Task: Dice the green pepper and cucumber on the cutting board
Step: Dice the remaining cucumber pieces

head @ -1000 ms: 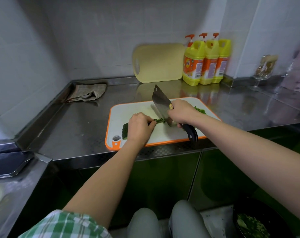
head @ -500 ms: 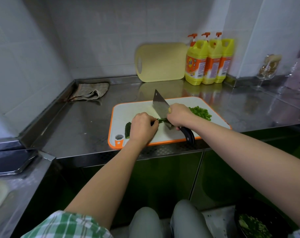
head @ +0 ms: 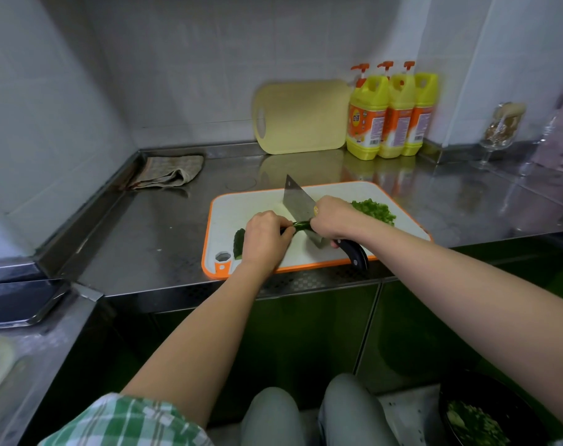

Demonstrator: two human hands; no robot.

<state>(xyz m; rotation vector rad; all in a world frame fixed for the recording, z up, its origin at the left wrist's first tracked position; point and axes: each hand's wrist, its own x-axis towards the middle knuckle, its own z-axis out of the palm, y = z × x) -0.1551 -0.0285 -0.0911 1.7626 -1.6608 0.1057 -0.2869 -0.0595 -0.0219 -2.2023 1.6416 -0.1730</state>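
Workpiece position: the cucumber (head: 239, 243) lies on the orange-rimmed cutting board (head: 241, 204), towards its front-left corner, mostly covered by the left hand (head: 265, 239) — fingers curled over it, holding it down. The right hand (head: 333, 218) is wrapped round the handle of the cleaver (head: 298, 201); the blade stands on edge just beside the left fingertips, at the cucumber's exposed end. The diced green pepper (head: 375, 212) is piled at the board's far right — behind the right hand. The board sits on the steel counter (head: 164, 239).
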